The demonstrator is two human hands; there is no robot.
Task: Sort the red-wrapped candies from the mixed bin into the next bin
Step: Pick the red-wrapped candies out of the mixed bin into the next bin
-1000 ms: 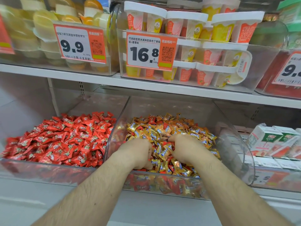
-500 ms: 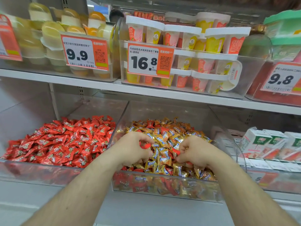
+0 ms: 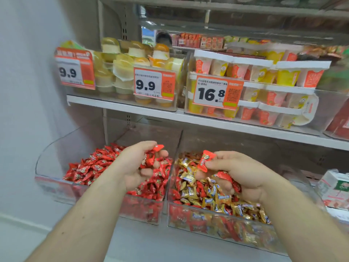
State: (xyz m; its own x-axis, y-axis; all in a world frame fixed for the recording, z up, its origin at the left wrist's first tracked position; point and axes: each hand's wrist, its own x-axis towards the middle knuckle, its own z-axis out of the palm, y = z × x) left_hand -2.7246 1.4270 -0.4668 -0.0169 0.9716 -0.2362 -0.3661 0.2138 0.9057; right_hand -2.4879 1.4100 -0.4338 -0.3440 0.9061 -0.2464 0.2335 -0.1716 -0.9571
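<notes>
While the left hand [image 3: 138, 163] hung palm-up over the red bin [image 3: 56, 183], its fingers were loosely cupped around a few red-wrapped candies [image 3: 151, 157], one of them poking up past the fingertips; the cupping looked meant to keep the loose pieces from spilling before they were let fall onto the all-red heap directly beneath. The right hand [image 3: 239, 174] was over the mixed bin [image 3: 217, 231], pinching one red candy [image 3: 204, 160] between thumb and fingertips, with more red wrappers [image 3: 225, 177] tucked under its curled fingers. That grip seemed chosen so one piece could be picked while earlier picks stayed banked in the palm. Below and in front of the right hand, gold-wrapped candies [image 3: 213, 197] lay mixed with red ones, so much sorting appeared left. The clear wall between the bins ran between the two hands, nearer the left. Beyond both hands, above them, a shelf [image 3: 132, 108] carried jelly cups and orange price tags [image 3: 153, 85].
</notes>
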